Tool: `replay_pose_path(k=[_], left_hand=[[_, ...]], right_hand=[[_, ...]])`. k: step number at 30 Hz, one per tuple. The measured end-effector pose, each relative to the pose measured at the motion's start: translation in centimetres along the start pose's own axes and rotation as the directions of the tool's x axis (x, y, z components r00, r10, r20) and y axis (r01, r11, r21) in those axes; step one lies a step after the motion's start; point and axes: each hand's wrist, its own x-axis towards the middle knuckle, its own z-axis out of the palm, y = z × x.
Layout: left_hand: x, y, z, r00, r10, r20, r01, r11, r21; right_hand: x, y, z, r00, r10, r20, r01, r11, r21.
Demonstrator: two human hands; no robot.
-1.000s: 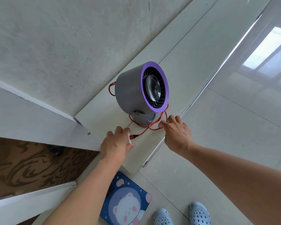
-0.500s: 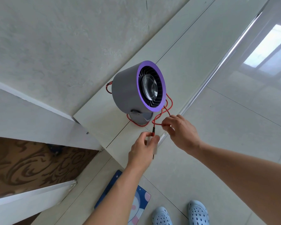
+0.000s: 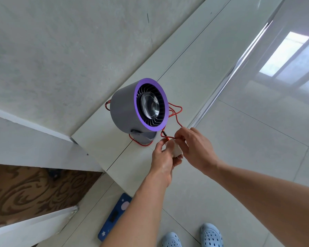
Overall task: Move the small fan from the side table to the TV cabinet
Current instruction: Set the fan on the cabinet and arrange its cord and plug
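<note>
Now both hands have come together on the cord's plug end, lifted off the worktop.
Fan (image 3: pixel 138 111) stands on the cabinet (image 3: pixel 185 68), apparently delivered; left hand (image 3: pixel 163 157) pinches the white plug (image 3: pixel 176 149), right hand (image 3: pixel 194 147) pinches the red cord (image 3: pixel 177 114) — tidying remains.

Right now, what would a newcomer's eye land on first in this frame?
The grey fan with its purple ring stands mid-frame on the pale cabinet top, beside the wall. A red cable loops round its base and runs to the hands just below: the left hand holds a white plug block, and the right hand pinches the cable.
</note>
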Motion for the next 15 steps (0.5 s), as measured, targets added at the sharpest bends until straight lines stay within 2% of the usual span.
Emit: replay_pose_path(k=[5, 9, 15], left_hand=[[0.0, -0.2, 1.2, 0.998, -0.030, 0.062, 0.039, 0.988, -0.151], [-0.1, -0.2, 1.7, 0.993, -0.083, 0.079, 0.105, 0.935, -0.339], [0.4, -0.6, 3.5, 0.999, -0.035, -0.023, 0.028, 0.969, -0.247]], right_hand=[[-0.5, 0.6, -0.6, 0.999, 0.034, -0.018, -0.035, 0.998, -0.043], [-0.6, 0.9, -0.9, 0.998, 0.067, -0.023, -0.069, 0.992, -0.110], [-1.0, 0.8, -1.1, 0.992, 0.116, -0.044, -0.121, 0.980, -0.155]])
